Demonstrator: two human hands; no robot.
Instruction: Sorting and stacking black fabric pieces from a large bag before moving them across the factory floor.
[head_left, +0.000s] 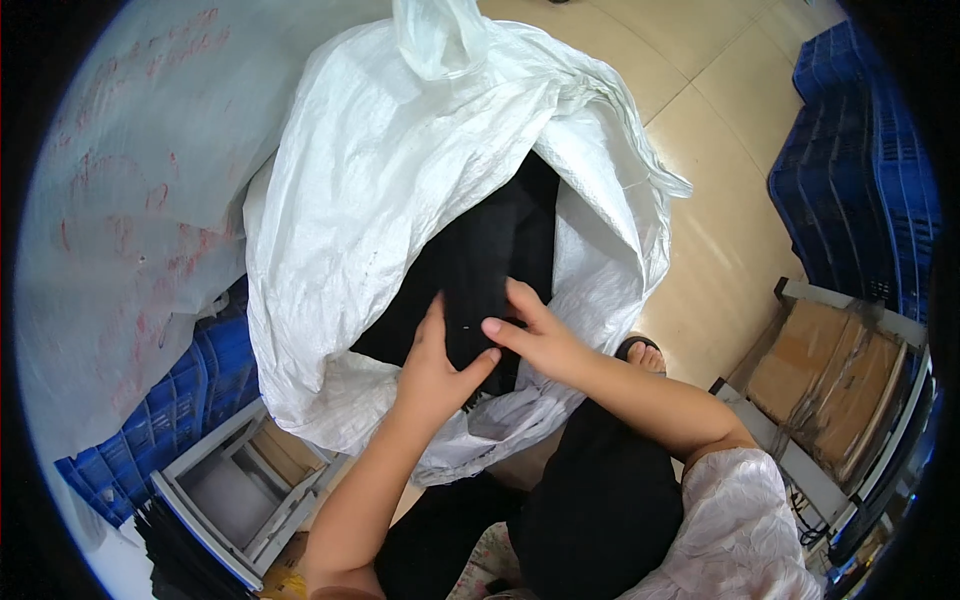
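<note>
A large white woven sack [345, 200] stands before me with its mouth gaping. Black cloth [525, 215] fills the opening. Over it, both hands grip a narrow black cloth piece [470, 335], which has a tiny white mark near its lower part. My left hand [438, 368] clasps its left side, the thumb reaching across the near end and the fingers partly hidden. From the right, my right hand [535, 335] holds it with the thumb on top and fingers along the edge. Whether the piece is one layer or a stack, I cannot tell.
Blue plastic crates [835, 170] are stacked at the right on the tiled floor [700, 130]. A cardboard box [825, 370] sits in a grey metal frame below them. At left are translucent sheeting [150, 200], more blue crates [190, 385] and another grey frame [245, 490].
</note>
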